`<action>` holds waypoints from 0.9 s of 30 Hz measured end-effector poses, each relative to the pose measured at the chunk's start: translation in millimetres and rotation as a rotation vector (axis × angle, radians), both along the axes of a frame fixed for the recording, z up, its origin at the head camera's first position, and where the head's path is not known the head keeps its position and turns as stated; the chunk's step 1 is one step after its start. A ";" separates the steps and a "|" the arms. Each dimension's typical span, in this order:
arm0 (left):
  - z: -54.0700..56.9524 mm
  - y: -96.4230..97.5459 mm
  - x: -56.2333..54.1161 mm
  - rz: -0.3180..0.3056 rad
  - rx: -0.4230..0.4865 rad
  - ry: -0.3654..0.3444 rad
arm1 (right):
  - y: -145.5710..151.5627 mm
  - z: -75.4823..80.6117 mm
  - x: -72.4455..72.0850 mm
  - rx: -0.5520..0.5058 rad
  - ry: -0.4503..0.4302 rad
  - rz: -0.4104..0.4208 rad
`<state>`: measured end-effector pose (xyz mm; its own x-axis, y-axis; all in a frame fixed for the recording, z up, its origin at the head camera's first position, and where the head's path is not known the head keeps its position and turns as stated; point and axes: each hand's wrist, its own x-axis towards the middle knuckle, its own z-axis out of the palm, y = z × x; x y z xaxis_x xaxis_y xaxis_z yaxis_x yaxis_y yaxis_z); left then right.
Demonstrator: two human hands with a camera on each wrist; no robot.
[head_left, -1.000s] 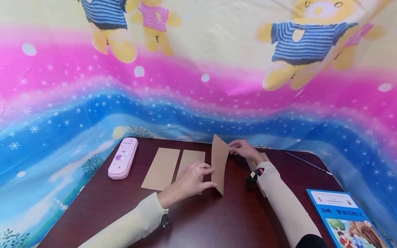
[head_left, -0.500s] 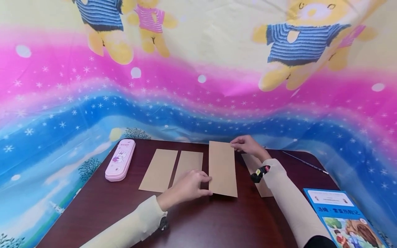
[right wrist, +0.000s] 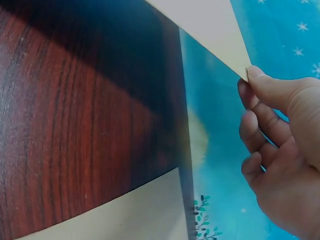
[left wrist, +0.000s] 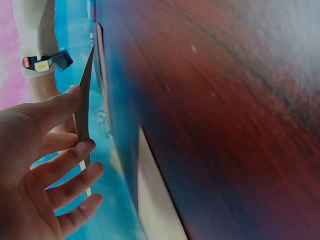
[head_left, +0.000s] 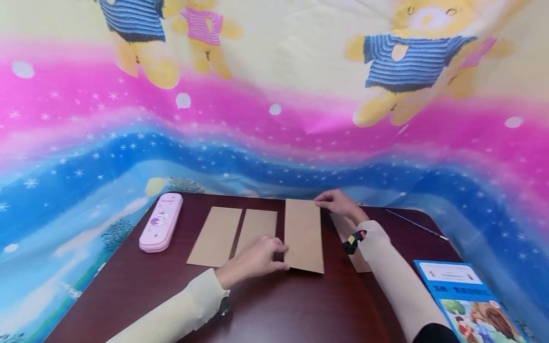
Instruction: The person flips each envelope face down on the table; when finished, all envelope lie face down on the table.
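"Tan paper or thin card. Where's the held sheet (head_left: 303, 236)?"

"Mid-counter (head_left: 266, 305), between the second sheet (head_left: 259, 223) and the right-hand sheet (head_left: 342, 224), that one partly behind the right sleeve (head_left: 399, 281). Raised at its far end."

"Hands?"

"Both gripping it. Left hand (head_left: 259, 255) pinches the left edge low, thumb to forefinger, other fingers loose; right hand (head_left: 339, 204) pinches the far right corner."

"Why so?"

"Diagonal hold, probably to keep it flat. Leftmost sheet (head_left: 215, 236) lies beside the second; pink pencil case (head_left: 160, 224) and blue book (head_left: 467, 295) sit out at the sides, likely leaving elbow room."

"Against the earlier frame?"

"A second back it bows, nearly edge-on to the head view; now its broad face shows. Pinch points roughly the same."
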<state>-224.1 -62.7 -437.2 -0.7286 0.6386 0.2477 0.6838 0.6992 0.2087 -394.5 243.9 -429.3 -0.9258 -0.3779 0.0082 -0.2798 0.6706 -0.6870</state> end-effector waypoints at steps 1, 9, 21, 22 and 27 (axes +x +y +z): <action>-1.6 -3.2 -1.1 0.005 -0.015 -0.001 | -5.2 -2.7 -2.2 0.009 0.005 0.011; -14.1 0.7 -12.2 -0.042 -0.149 0.035 | -14.8 -24.4 -6.2 0.107 0.065 0.039; -12.1 12.9 -17.2 -0.019 -0.284 0.042 | -17.9 -40.7 -3.9 0.259 0.082 0.055; -12.0 13.6 -17.6 -0.022 -0.293 0.038 | -18.2 -40.5 -3.5 0.278 0.091 0.054; -11.5 16.5 -20.1 -0.025 -0.340 0.010 | -20.5 -40.8 -1.8 0.334 0.135 0.057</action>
